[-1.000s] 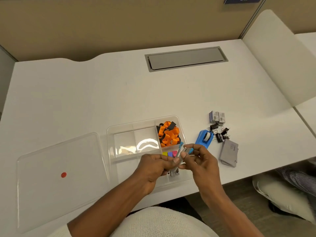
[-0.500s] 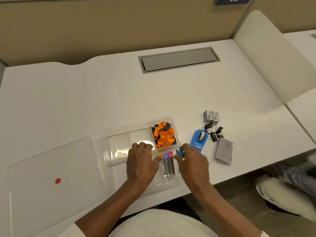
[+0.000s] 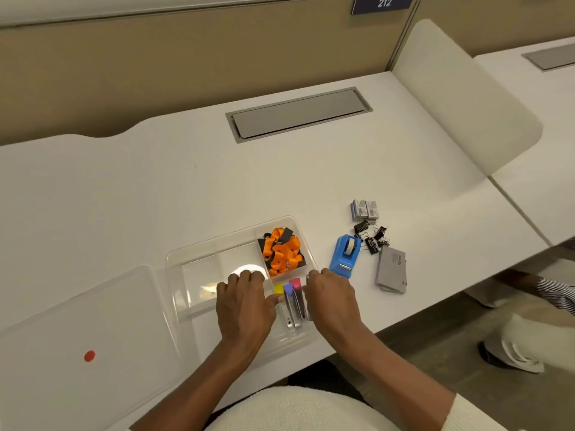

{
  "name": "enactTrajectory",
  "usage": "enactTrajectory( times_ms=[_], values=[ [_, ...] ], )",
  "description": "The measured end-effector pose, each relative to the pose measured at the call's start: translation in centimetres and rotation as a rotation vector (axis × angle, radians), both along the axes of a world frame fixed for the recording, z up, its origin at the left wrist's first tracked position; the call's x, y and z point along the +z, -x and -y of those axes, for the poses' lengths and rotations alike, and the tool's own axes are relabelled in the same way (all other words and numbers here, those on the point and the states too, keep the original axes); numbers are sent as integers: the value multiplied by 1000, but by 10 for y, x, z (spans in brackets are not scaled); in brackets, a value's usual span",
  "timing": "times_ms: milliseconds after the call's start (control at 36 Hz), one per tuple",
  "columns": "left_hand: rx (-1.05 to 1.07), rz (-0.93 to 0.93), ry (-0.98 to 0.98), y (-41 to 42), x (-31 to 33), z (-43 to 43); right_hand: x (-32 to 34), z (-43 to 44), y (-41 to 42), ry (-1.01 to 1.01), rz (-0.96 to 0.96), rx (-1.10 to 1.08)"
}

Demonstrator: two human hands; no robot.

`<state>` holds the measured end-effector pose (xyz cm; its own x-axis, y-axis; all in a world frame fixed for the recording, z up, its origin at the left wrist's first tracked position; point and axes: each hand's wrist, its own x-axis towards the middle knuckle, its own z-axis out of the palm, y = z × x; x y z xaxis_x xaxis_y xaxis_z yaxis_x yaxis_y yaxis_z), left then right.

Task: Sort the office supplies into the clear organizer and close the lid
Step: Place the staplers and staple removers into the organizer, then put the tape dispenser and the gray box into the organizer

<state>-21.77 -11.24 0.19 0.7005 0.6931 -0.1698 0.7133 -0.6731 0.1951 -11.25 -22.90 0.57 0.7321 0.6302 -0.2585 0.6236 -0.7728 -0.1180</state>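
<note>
Now tucking the blue-capped stapler (image 3: 308, 277), pinched in right hand (image 3: 329, 298), long axis toward the body, beside the staplers (image 3: 294, 301) in the organizer (image 3: 174, 259); left hand (image 3: 244, 301) flat, empty; tape dispenser (image 3: 344, 256) nearest the right.

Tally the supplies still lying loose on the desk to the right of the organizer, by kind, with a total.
Blue tape dispenser: 1
Staple boxes: 2, possibly more packed together
Black binder clips: about 4, tangled, exact count unclear
Grey card holders: 2, stacked
Total: about 9
</note>
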Motion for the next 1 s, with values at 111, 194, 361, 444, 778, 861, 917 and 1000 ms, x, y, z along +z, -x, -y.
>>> enactTrajectory(
  times_ms=[111, 194, 361, 444, 778, 861, 917, 1000],
  values=[
    [6, -8, 27, 0, 3, 3, 1, 5, -2, 0, -11, 5],
    [11, -13, 30, -1, 4, 3, 2, 2, 1, 25, -20, 36],
    [12, -1, 20, -2, 1, 5, 3, -10, -2, 25, -79, 76],
    [-10, -20, -7, -2, -1, 4, 3, -16, -2, 40, -105, 71],
    [-133, -249, -115, -21, 11, 9, 21, 37, -35, -175, -61, -126],
    [-146, -249, -132, -30, 17, 13, 25, 59, -48, -236, -66, -247],
    [-166, -210, -153, -40, 24, 19, 27, 74, -57, -240, -39, -353],
    [-197, -36, -103, -63, 37, 31, 24, 97, -76, -306, 17, -542]
  ],
)
